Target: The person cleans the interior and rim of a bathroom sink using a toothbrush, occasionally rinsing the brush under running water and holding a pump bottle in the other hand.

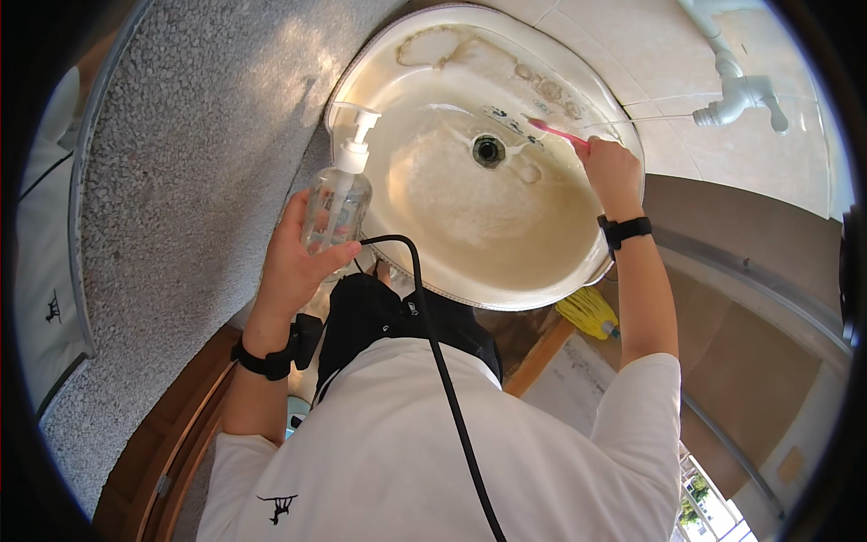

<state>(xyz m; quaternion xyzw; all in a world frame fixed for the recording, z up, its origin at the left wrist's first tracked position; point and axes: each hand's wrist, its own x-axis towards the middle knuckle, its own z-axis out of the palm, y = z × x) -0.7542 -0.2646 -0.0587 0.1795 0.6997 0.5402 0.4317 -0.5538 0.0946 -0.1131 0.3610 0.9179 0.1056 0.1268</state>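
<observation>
My left hand (298,262) is wrapped round a clear pump bottle (338,212) with a white pump top, held upright at the left rim of the sink. Clear liquid shows inside it. My right hand (614,176) grips the handle of a pink toothbrush (562,133), its head pointing left over the basin. Beneath both is a cream-coloured oval sink (479,244), stained along its far ledge, with a dark round drain (489,152). From the white tap (741,101) at the upper right, a thin stream of water runs toward the toothbrush and into the basin.
A rough grey pebbled wall (199,135) rises close on the left, with a mirror (54,244) on it. Pale tiles (659,54) back the sink. A yellow mop head (587,313) lies below the sink's right side. A black cable (433,343) hangs before my body.
</observation>
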